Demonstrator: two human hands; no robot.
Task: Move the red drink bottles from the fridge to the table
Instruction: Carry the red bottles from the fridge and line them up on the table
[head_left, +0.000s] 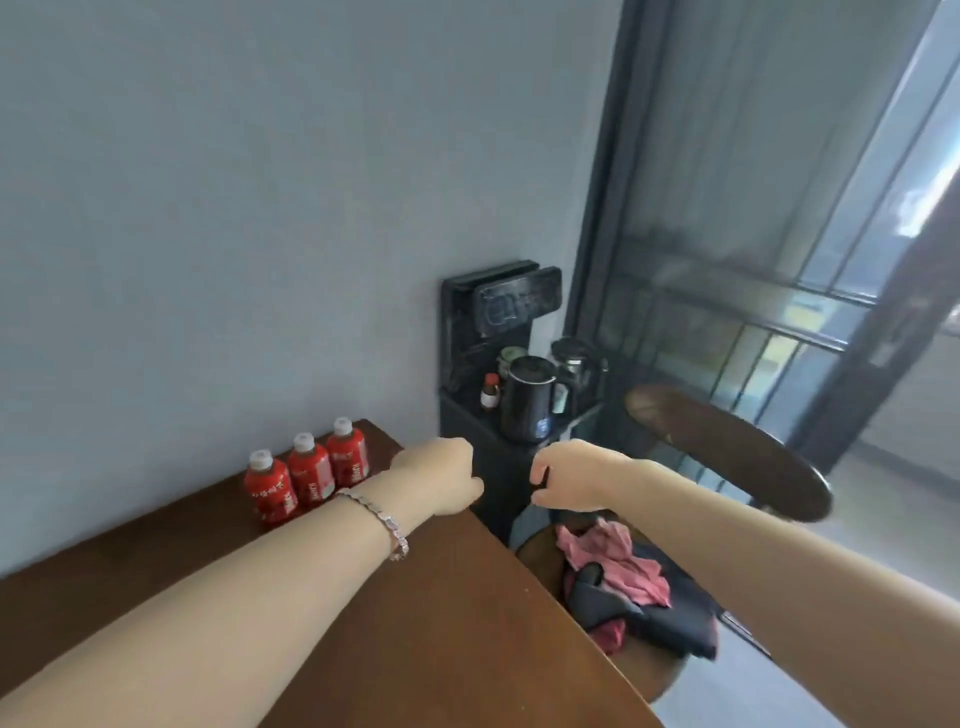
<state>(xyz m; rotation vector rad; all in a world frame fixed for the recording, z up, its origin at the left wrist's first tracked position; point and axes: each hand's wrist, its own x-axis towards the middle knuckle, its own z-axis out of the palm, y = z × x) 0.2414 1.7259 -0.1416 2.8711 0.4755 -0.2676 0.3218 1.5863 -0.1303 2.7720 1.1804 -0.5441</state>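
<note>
The left hand (441, 480) shows only its back, fingers folded under and out of sight; it looks clenched, with nothing seen in it. The right hand (569, 478) is curled too, thumb near the fingertips, and holds nothing. The print on the bottle labels is too blurred to read. The left forearm hides part of the table (415, 623) in front of the bottles.

Three red drink bottles (310, 470) stand at the table's far edge, close against the grey wall (260, 208), in a tight row side by side. Each has a red label with white markings, dark liquid at the shoulder and a white cap. All are upright, long axis vertical, caps up, well to the left of both hands
</note>
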